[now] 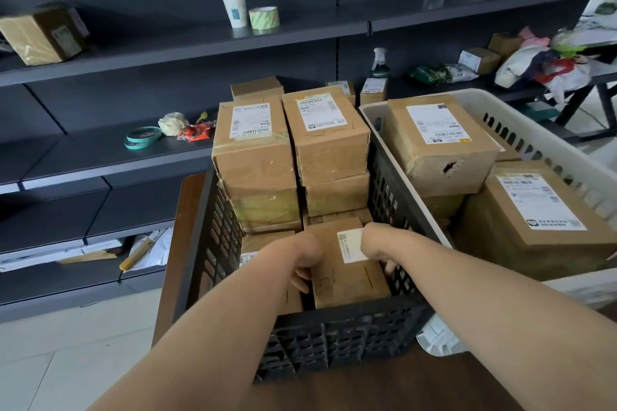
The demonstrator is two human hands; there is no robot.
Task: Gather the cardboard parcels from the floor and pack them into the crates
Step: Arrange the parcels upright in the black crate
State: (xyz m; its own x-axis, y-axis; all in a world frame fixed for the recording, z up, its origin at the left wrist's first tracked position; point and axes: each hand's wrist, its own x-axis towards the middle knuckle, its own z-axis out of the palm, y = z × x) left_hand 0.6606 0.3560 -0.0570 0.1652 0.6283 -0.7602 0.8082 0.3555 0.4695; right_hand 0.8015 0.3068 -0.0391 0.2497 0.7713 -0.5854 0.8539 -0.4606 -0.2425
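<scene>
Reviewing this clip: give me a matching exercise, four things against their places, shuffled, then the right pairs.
Things
1. paper cup
2. parcel with a torn hole
3. small parcel gripped by the left hand and right hand
4. spray bottle

Places
A. in the black crate
B. on top in the white crate
C. beside the tape roll
D. standing behind both crates

Pairs: 1-C, 2-B, 3-A, 4-D

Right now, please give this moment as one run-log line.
step: packing | left hand: grips small parcel, left edge | right hand: grips its right edge | small parcel: inside black crate, front
</scene>
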